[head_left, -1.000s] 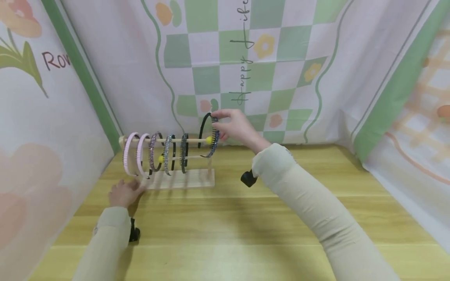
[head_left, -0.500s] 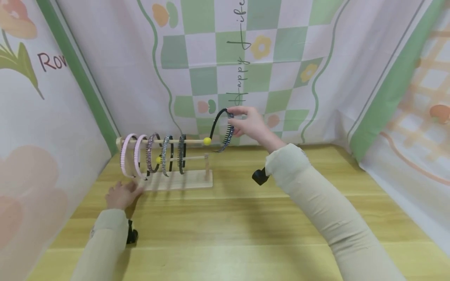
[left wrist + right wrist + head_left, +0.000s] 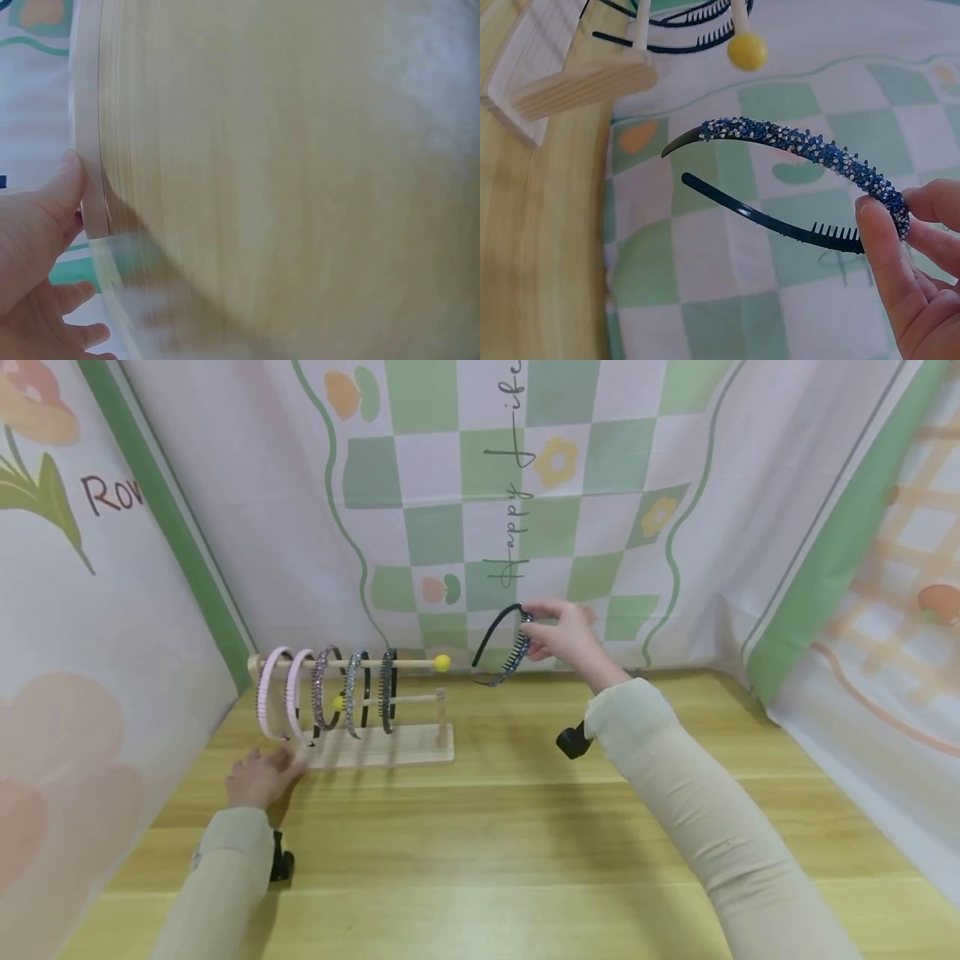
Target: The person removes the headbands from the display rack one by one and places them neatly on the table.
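"Yellowish wood grain runs across the tabletop (image 3: 487,852). What rises behind it?"

"Hanging cloth (image 3: 570,531), white with green checks, flowers and fruit, 'Happy Life' lettered sideways. More printed cloth hangs at both sides."

"And standing on the wood?"

"Pale wooden stand (image 3: 420,745): flat rectangular base, slim round rods, a glossy yellow ball (image 3: 442,663) capping the upper one. Five headbands hang there: two ribbed pink headbands (image 3: 262,697), a purplish glittery one, a silvery one, a dark toothed one."

"Where's the sixth?"

"Up in the air, to the right of the stand, apart from the ball. The right hand (image 3: 570,637) pinches that blue beaded headband (image 3: 802,142) between thumb and fingers. Its crown is crusted with blue and silvery beads, comb teeth line the inside, and the tips are smooth and black."

"The left hand (image 3: 258,778)?"

"Thumb against the base's near left corner, other fingers loosely spread. Whether it's gripping, I can't tell."
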`<state>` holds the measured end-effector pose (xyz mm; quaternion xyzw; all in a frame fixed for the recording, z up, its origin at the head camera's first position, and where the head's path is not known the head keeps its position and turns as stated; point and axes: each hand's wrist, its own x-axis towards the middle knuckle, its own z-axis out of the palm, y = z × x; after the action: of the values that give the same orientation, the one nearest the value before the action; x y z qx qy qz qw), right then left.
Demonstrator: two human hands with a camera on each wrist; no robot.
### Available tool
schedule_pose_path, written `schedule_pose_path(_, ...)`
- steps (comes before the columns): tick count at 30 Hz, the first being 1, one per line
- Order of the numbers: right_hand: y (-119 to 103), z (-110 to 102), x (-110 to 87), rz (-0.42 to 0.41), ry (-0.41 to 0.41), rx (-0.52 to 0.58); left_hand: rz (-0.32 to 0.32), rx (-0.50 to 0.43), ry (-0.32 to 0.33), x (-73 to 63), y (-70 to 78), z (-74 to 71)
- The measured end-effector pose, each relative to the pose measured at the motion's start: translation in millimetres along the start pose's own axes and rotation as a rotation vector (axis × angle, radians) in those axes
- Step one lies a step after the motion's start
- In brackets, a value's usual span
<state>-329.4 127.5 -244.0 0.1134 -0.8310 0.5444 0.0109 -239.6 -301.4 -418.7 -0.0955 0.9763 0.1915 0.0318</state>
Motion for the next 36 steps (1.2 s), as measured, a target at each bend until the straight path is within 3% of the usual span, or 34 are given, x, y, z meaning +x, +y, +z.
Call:
schedule_pose_path(18,43.6,-1.6,2.6,0.079,0.015,0.088,-0.014,-0.022,-0.010,-3.1,-0.1,0.3)
schedule_pose_path(36,87.3,15.8,-1.6,0.144,-0.003,0.138,-0.008,-0.019,-0.009,-4.3,2.3,-2.1)
